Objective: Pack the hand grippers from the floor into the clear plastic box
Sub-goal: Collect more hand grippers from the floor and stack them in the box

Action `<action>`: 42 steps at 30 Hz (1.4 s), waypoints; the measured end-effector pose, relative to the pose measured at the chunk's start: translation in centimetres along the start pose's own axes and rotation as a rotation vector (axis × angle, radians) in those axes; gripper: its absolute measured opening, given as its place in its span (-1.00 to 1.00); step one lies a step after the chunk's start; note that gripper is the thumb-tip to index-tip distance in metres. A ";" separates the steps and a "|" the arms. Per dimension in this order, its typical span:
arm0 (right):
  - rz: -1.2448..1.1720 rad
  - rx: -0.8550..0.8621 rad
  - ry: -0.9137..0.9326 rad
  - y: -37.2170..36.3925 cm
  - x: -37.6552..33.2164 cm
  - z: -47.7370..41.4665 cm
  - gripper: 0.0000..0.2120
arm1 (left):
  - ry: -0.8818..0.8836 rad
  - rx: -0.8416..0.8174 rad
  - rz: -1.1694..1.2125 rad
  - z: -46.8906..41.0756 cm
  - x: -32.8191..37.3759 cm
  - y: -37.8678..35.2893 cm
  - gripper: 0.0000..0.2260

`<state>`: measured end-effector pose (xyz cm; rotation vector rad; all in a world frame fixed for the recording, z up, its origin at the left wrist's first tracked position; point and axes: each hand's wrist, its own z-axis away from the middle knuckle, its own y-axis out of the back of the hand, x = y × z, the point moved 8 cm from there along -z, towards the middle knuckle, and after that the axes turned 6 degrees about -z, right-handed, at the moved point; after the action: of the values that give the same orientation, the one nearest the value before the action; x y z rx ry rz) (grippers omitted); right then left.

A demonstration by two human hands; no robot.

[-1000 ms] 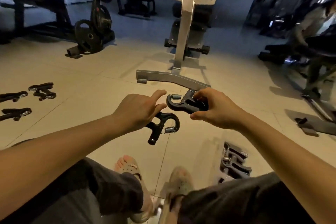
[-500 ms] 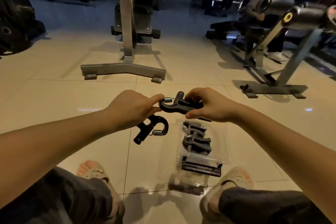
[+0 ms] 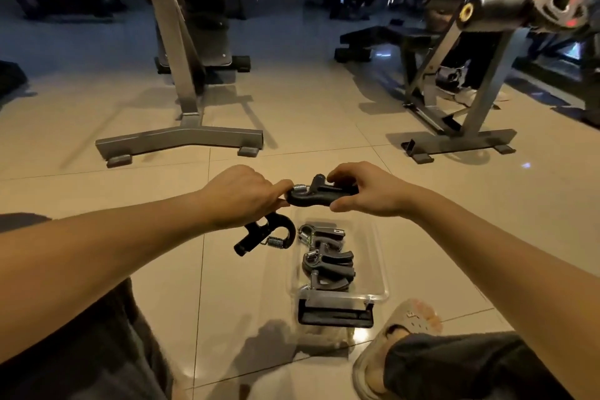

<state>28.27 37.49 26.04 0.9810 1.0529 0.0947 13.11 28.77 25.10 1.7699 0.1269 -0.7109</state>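
My right hand (image 3: 367, 191) grips a black hand gripper (image 3: 316, 194) with a steel spring, held level above the far end of the clear plastic box (image 3: 378, 282). My left hand (image 3: 242, 196) touches that gripper's spring end with its fingertips while holding a second black hand gripper (image 3: 269, 235), which hangs below the palm. Inside the box lie several dark hand grippers (image 3: 324, 263), stacked in a row. The box stands on the tiled floor between my feet.
A grey machine base (image 3: 181, 140) stands just beyond my hands. A second frame with padded rollers (image 3: 461, 136) stands at the right, and a person sits behind it. My slippered right foot (image 3: 399, 331) is beside the box's near end.
The view has swung right and down, so the box now lies right under my hands. Both hands keep their hold on the two grippers, now over the box's far end.
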 end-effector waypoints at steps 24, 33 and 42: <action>0.289 -0.315 -0.198 -12.0 19.7 -9.5 -0.47 | 0.149 -0.534 0.561 -6.1 -0.5 -20.2 -0.56; 0.307 -0.441 -0.167 -18.2 22.6 -8.3 -0.43 | 0.208 -0.662 0.742 -6.0 0.5 -23.1 -0.59; 0.297 -0.471 -0.104 -21.8 23.8 -6.6 -0.45 | 0.228 -0.695 0.809 -7.1 1.2 -23.7 -0.61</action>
<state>27.84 40.62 -6.74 0.6957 0.7355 0.5085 6.61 42.70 5.61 1.0720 -0.1722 0.1310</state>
